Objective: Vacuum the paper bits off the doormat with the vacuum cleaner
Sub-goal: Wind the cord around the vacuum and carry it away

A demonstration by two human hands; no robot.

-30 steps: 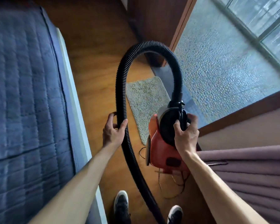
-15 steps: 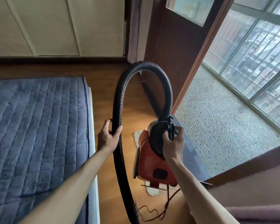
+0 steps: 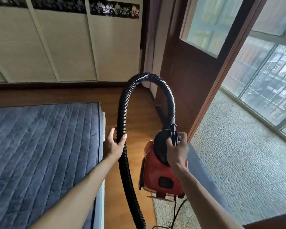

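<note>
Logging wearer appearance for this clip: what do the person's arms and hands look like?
The left arm and right arm are bare to the frame's edge, no sleeves. The left hand and right hand are ungloved; no watch, bracelet or ring shows.

wooden floor (image 3: 135, 113), doormat (image 3: 165, 214) and quilted mattress (image 3: 40, 146) on it

light: bright daylight from the windows (image 3: 262, 76) on my right | floor (image 3: 134, 156): warm sheen beside the hose (image 3: 122, 113) | left side: dimmer, soft shadows | blur: slight smear on the vacuum cleaner (image 3: 157, 176) | edges: straight lines bend, wide-angle
</note>
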